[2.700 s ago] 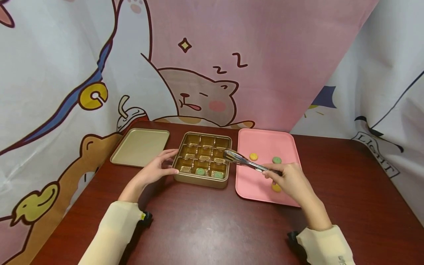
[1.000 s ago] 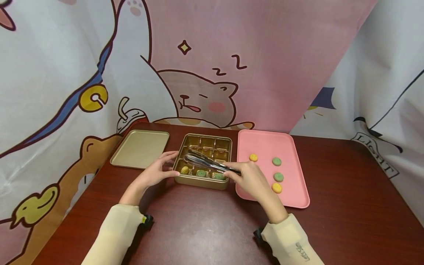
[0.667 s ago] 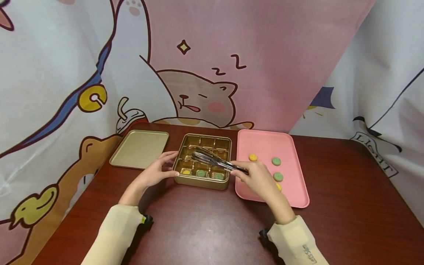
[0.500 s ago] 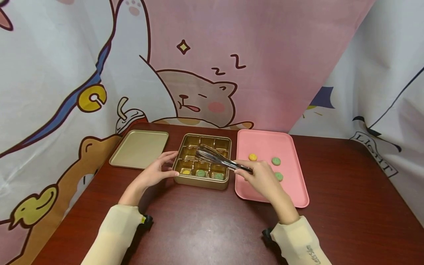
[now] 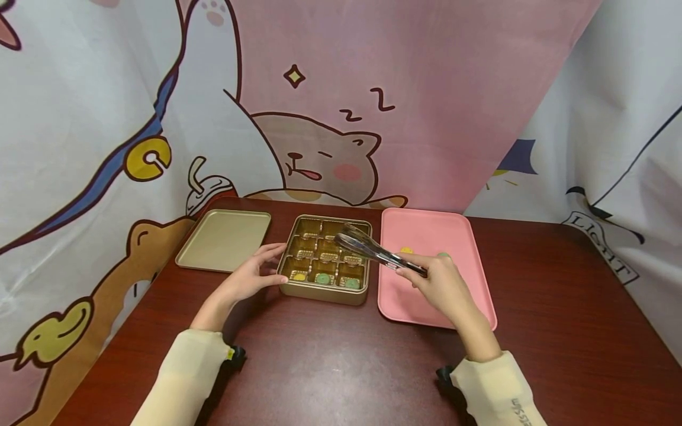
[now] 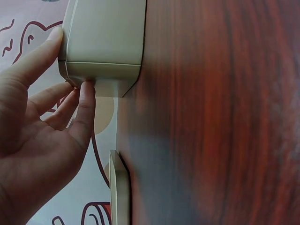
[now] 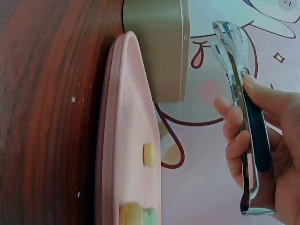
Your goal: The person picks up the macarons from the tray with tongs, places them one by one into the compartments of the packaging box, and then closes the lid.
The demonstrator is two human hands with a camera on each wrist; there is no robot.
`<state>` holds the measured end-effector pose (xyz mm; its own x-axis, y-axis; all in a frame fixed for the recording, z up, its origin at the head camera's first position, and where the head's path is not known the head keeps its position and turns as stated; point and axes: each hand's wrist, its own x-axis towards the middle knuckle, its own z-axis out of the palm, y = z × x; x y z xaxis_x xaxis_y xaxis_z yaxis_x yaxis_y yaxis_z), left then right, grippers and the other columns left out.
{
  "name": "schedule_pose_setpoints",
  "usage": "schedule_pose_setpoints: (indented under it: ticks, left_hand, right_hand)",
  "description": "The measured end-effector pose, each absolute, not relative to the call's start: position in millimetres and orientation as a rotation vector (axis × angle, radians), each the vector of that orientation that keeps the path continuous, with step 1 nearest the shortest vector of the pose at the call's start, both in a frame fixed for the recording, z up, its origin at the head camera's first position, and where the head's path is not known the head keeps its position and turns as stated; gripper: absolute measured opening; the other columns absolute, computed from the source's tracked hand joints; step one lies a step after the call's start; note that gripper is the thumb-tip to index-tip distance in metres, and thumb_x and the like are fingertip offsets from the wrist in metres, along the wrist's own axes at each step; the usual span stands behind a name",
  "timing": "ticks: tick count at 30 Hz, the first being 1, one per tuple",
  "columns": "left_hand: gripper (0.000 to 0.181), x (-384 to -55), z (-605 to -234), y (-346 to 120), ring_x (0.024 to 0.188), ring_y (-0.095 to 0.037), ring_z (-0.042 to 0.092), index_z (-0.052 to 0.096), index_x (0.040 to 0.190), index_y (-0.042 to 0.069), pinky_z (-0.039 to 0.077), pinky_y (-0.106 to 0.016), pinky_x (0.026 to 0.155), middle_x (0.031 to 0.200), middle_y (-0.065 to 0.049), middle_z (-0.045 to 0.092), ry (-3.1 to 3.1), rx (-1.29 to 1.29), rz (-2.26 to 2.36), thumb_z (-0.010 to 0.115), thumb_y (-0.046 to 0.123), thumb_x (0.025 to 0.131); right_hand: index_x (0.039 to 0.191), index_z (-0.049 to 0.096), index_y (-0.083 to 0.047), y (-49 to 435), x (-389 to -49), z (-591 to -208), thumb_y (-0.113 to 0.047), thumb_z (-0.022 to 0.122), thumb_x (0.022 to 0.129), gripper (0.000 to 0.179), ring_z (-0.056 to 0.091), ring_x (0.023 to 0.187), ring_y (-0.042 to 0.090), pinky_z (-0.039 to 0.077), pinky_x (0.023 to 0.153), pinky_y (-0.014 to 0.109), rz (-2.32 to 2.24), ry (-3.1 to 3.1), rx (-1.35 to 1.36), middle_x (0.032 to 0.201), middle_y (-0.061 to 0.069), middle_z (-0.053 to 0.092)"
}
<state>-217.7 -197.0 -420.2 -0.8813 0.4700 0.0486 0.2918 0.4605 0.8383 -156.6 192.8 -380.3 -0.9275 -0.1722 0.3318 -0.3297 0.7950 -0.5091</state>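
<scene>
- Right now your right grip (image 5: 444, 285) is holding the tongs (image 5: 381, 254) clamped, and their tips are hanging slightly apart over the right side of the box (image 5: 325, 294), with nothing visible between them.
- Your left grip (image 5: 248, 276) is holding the box, its thumb resting near the front-left corner and its fingers bracing the left side.
- Probably you are risking a snag: the tongs are crossing above the right rim, so dipping them while swinging sideways could be dragging the box along the counter (image 5: 330, 361), especially if your left grip is slackening.
- Squeezing too hard could be crumbling the far yellow cookie (image 7: 149, 154) on the pink tray (image 5: 426, 228); pinching only its rounded edge could be letting it slip.
- Counting now, one box is showing nine compartments; its front row is holding one yellow cookie (image 5: 299, 277) at left, then two green cookies (image 5: 322, 278), middle and right.
- One pink tray is carrying at least three cookies: two yellow, one green; your hand may be hiding more.
- One pair of tongs is showing, and one lid (image 5: 226, 239) is lying left of the box.
</scene>
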Motion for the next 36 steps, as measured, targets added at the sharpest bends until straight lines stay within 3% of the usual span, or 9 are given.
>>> schedule_pose_setpoints:
  ticks: [6,14,20,32,36]
  left_hand:
    - [0.072,-217.6,-420.0,-196.9,0.129,-0.042,0.045,0.034,0.152,-0.005,0.045,-0.056,0.106,0.158,-0.022,0.027,2.516,0.664,1.389,0.071,0.009,0.092]
    - [0.073,-217.3,-421.1,-197.1,0.129,-0.042,0.045,0.034,0.153,-0.003,0.044,-0.056,0.107,0.158,-0.021,0.027,2.519,0.654,1.386,0.072,0.009,0.091]
    - [0.075,-217.4,-420.6,-197.0,0.131,-0.04,0.043,0.033,0.154,0.001,0.043,-0.056,0.109,0.16,-0.018,0.026,2.496,0.617,1.401,0.072,0.009,0.09]
    - [0.073,-216.2,-420.1,-197.7,0.128,-0.04,0.045,0.034,0.153,-0.003,0.045,-0.055,0.106,0.158,-0.021,0.027,2.53,0.671,1.376,0.071,0.011,0.092]
    - [0.073,-216.5,-420.4,-197.5,0.128,-0.04,0.045,0.034,0.153,-0.002,0.045,-0.055,0.106,0.158,-0.021,0.027,2.527,0.659,1.373,0.071,0.011,0.092]
  right_hand:
    - [0.125,0.072,-0.015,205.3,-153.9,-378.6,-0.029,0.074,0.09,0.038,0.052,0.06,0.011,0.037,0.049,0.024,0.873,-2.741,0.321,0.065,-0.001,0.068]
    - [0.123,0.072,-0.012,223.1,-152.2,-380.3,-0.025,0.074,0.09,0.035,0.055,0.059,0.006,0.042,0.054,0.021,0.874,-2.703,0.299,0.088,0.006,0.073]
    - [0.123,0.072,-0.012,235.4,-151.0,-382.7,-0.026,0.075,0.09,0.036,0.056,0.053,0.006,0.041,0.052,0.022,0.844,-2.683,0.286,0.077,0.004,0.072]
    - [0.122,0.072,-0.01,249.8,-150.0,-386.9,-0.023,0.076,0.089,0.036,0.06,0.074,0.023,0.042,0.062,0.031,0.762,-2.684,0.195,0.103,0.017,0.076]
    - [0.123,0.072,-0.01,253.6,-148.9,-389.1,-0.025,0.076,0.089,0.038,0.066,0.083,0.029,0.047,0.068,0.039,0.757,-2.699,0.164,0.107,0.019,0.075]
